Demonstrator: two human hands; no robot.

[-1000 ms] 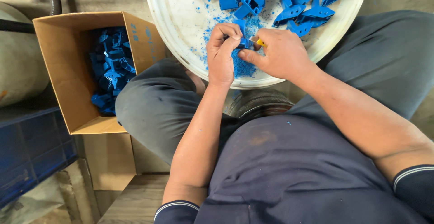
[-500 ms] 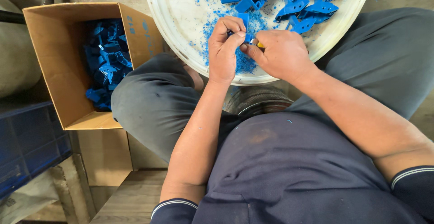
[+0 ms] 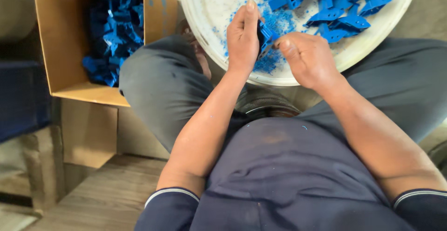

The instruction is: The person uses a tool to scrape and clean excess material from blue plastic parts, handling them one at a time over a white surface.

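Though half-hidden, blue part (image 3: 266, 37) between both grips.

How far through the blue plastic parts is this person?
Done, apparently: blue plastic parts heaped in the cardboard box. In hand: the left hand grips one blue plastic part while the right hand works on it. Left: loose blue parts in the white round tray.

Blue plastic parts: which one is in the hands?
The blue part pinched between left hand and right hand; the others lie loose in the white basin.
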